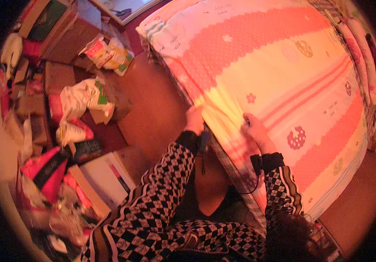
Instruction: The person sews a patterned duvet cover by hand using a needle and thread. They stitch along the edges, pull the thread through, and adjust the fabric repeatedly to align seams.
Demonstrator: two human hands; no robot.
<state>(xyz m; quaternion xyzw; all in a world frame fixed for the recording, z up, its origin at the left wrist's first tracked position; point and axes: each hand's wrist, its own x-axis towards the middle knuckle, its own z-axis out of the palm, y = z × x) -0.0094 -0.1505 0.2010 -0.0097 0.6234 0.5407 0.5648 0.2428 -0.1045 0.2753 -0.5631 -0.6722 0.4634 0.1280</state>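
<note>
A patterned bed sheet (273,72) with coral, yellow and pale bands, flowers and printed writing covers a bed in front of me. My left hand (195,119) is at the sheet's near edge, its fingers closed on the hem at the mattress side. My right hand (256,131) lies farther in on the sheet, fingers curled against the cloth; whether it pinches any fabric cannot be told. Creases run in the cloth between and around the two hands. Both wrists wear black straps, and a dark cable hangs from the right one.
Cardboard boxes (72,36), a snack bag (121,57), a white plastic bag (80,95) and a pink-and-black bag (49,173) crowd the left side. An open carton (104,183) stands at lower left. Rolled bedding (355,49) lies along the bed's far right edge.
</note>
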